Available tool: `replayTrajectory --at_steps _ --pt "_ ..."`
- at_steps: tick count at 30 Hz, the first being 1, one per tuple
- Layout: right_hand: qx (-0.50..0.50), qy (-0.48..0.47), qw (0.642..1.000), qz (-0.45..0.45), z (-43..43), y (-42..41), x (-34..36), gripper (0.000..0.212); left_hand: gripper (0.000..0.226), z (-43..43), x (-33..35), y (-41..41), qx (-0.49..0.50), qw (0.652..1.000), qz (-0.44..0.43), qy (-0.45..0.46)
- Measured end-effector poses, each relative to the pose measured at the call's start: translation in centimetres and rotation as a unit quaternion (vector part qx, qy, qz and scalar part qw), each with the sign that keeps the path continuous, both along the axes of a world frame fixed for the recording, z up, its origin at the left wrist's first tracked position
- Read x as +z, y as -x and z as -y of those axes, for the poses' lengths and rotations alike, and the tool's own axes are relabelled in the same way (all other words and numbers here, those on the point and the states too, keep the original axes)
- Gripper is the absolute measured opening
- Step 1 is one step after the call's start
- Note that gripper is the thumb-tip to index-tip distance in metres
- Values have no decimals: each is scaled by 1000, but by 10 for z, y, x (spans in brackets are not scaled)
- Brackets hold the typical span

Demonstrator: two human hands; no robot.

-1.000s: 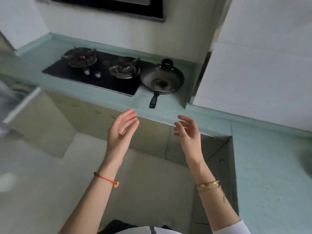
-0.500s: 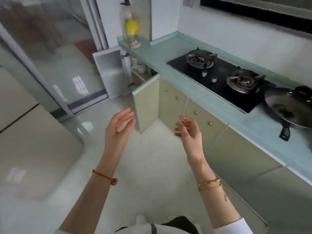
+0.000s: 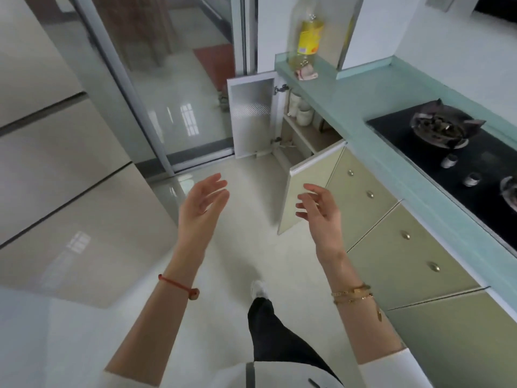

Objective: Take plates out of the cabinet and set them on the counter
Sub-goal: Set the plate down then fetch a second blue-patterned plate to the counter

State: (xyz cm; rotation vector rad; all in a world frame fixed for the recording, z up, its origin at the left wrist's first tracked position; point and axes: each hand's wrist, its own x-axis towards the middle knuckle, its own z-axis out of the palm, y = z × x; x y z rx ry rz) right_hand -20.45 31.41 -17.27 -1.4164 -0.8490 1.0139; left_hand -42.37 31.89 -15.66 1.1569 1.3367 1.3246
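Inside cabinet (image 3: 311,136), seemingly white crockery (image 3: 303,115)

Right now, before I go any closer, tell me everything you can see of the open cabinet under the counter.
The open cabinet sits under the far end of the pale green counter. Both doors stand swung out: the far door shows a white inner face and two metal hinges, the near door is cream. Its pale shelf holds stacked white crockery.

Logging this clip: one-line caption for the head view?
Left hand and right hand raised empty, short of the open cabinet under the counter.
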Motion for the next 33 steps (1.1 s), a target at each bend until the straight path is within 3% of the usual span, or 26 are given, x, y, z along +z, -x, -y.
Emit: replayTrajectory --at_steps 10,18,26,33 --pt "44 -2 999 27 -225 11 4 22 35 -201 13 8 31 999 11 -1" --pt "25 42 998 32 -352 21 -15 23 34 -342 -7 25 -6 1000 -15 26" --pt "-89 76 993 17 -466 42 -48 25 31 -528 -48 41 -133 989 -27 60" --pt "-246 144 958 2 -531 49 -73 24 29 -668 -65 18 -293 951 -40 94"
